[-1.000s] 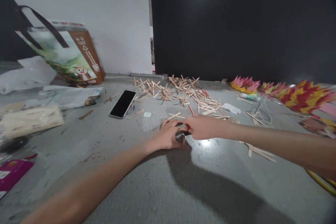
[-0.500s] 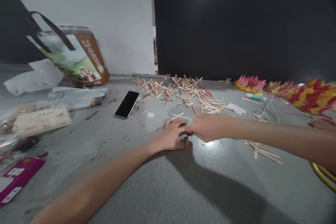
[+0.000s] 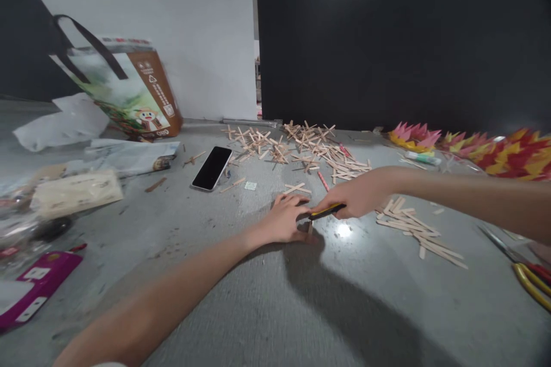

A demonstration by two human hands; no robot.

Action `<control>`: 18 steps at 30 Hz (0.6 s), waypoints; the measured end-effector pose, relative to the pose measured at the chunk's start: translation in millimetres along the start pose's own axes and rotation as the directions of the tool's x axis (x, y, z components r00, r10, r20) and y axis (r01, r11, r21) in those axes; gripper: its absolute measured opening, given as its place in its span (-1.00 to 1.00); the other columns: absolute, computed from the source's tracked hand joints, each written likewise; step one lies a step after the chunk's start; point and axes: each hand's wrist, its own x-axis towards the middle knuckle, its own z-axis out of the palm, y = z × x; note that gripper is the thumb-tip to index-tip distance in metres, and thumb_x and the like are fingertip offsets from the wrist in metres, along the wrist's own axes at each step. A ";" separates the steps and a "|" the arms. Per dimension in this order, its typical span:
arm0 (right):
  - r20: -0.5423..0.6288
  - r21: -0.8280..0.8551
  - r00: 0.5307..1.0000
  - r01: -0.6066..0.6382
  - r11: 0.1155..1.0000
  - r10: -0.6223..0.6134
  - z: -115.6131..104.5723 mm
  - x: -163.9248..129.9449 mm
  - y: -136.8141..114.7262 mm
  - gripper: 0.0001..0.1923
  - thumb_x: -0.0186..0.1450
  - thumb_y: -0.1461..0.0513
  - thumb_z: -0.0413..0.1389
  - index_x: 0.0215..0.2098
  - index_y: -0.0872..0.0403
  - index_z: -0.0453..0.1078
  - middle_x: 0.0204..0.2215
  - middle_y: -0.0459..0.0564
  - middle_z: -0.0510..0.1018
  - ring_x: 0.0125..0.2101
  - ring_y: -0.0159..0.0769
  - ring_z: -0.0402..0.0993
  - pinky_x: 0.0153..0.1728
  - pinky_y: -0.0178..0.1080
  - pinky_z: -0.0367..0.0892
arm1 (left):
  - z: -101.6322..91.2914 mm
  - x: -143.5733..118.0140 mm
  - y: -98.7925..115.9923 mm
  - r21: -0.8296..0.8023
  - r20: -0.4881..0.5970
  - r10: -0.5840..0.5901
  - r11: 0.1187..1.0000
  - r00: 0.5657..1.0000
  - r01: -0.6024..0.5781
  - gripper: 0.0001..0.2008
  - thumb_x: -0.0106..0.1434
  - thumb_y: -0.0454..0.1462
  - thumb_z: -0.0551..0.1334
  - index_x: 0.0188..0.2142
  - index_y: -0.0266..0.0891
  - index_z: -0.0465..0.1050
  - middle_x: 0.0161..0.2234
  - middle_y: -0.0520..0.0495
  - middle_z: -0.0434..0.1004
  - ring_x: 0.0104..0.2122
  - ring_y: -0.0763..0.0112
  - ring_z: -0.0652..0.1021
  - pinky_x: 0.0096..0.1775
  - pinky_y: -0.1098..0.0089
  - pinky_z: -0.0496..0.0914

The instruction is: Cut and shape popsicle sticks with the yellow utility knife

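A printed carrier bag (image 3: 129, 94) leans at the floor's far left edge, with a black phone (image 3: 212, 168) nearer the middle. At centre, the left hand (image 3: 286, 219) presses flat on a small stick piece (image 3: 309, 226). The right hand (image 3: 359, 198) pinches a yellow-black cutter (image 3: 327, 211) against it. Loose wooden sticks (image 3: 413, 228) lie rightward.

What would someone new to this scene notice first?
Mid-floor, the left hand presses a small stick down while the right hand holds a yellow-and-black cutter against it. Behind them, by the dark wall, lies a heap of crossed wooden sticks, with a black phone to its left. Bright red, yellow and pink paper flowers line the far right.
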 end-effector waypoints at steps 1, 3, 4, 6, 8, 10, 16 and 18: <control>0.046 0.053 0.998 -0.034 0.998 0.031 -2.4 -1.2 1.7 -0.45 0.31 0.26 0.12 0.27 -0.02 0.34 -0.46 -0.12 0.42 -0.52 -0.26 0.30 -0.44 -0.19 0.18 | -0.2 0.0 0.3 0.007 0.001 -0.004 1.000 1.000 0.004 -0.23 0.08 0.26 0.45 0.21 0.03 0.55 0.34 -0.20 0.38 0.34 -0.19 0.33 0.30 -0.10 0.12; 0.096 0.156 0.990 -0.117 0.981 0.103 -5.0 -3.1 5.8 -0.41 0.31 0.20 0.16 0.30 0.02 0.25 -0.45 -0.11 0.45 -0.49 -0.23 0.38 -0.41 -0.18 0.24 | 0.0 0.1 0.6 0.023 0.000 -0.014 1.000 1.000 0.014 -0.26 0.08 0.23 0.47 0.18 0.02 0.57 0.33 -0.20 0.38 0.33 -0.19 0.34 0.29 -0.10 0.14; 0.109 0.197 0.986 -0.145 0.970 0.126 -5.5 -3.9 8.1 -0.41 0.31 0.19 0.18 0.29 0.03 0.24 -0.45 -0.10 0.48 -0.48 -0.21 0.42 -0.39 -0.17 0.27 | 0.2 0.2 0.6 0.030 -0.001 -0.017 0.999 1.000 0.017 -0.27 0.07 0.22 0.48 0.17 0.01 0.58 0.33 -0.20 0.38 0.33 -0.19 0.34 0.29 -0.10 0.15; 0.116 0.246 0.984 -0.162 0.956 0.137 -5.8 -5.3 12.5 -0.44 0.32 0.17 0.19 0.26 0.02 0.25 -0.39 -0.07 0.53 -0.45 -0.20 0.48 -0.36 -0.17 0.32 | 1.0 0.2 0.3 0.036 -0.002 -0.015 0.999 1.000 0.015 -0.27 0.07 0.22 0.48 0.16 0.00 0.57 0.33 -0.20 0.39 0.33 -0.17 0.35 0.28 -0.10 0.15; 0.119 0.248 0.984 -0.156 0.956 0.130 -5.9 -6.3 16.1 -0.50 0.35 0.16 0.17 0.24 0.02 0.30 -0.32 -0.02 0.57 -0.42 -0.21 0.51 -0.35 -0.16 0.35 | 1.7 0.1 -0.2 0.033 -0.009 -0.014 0.999 1.000 0.014 -0.27 0.08 0.24 0.46 0.16 0.02 0.57 0.33 -0.18 0.39 0.32 -0.16 0.35 0.28 -0.10 0.14; 0.110 0.215 0.986 -0.146 0.966 0.125 -5.8 -6.9 18.6 -0.56 0.38 0.15 0.14 0.22 0.01 0.36 -0.32 -0.02 0.56 -0.44 -0.24 0.47 -0.36 -0.17 0.34 | 2.3 -0.1 -0.6 0.031 -0.018 -0.016 0.999 1.000 0.017 -0.26 0.08 0.26 0.45 0.17 0.05 0.57 0.33 -0.17 0.40 0.32 -0.15 0.35 0.29 -0.10 0.13; 0.077 0.178 0.993 -0.104 0.978 0.091 -5.5 -6.7 19.7 -0.70 0.40 0.17 0.12 0.08 0.01 0.45 -0.49 -0.15 0.33 -0.52 -0.30 0.26 -0.45 -0.20 0.22 | 2.5 -0.4 -1.9 0.024 -0.018 -0.003 1.000 1.000 0.003 -0.24 0.08 0.29 0.43 0.18 0.04 0.56 0.33 -0.17 0.40 0.32 -0.17 0.36 0.27 -0.11 0.16; 0.059 0.126 0.993 -0.105 0.986 0.098 -5.7 -6.3 17.6 -0.72 0.41 0.20 0.10 0.06 0.03 0.46 -0.50 -0.15 0.32 -0.53 -0.31 0.23 -0.45 -0.20 0.19 | 3.1 -0.2 -3.0 0.013 -0.014 -0.003 1.000 1.000 0.003 -0.21 0.07 0.31 0.42 0.20 0.03 0.55 0.34 -0.17 0.39 0.33 -0.18 0.35 0.28 -0.12 0.15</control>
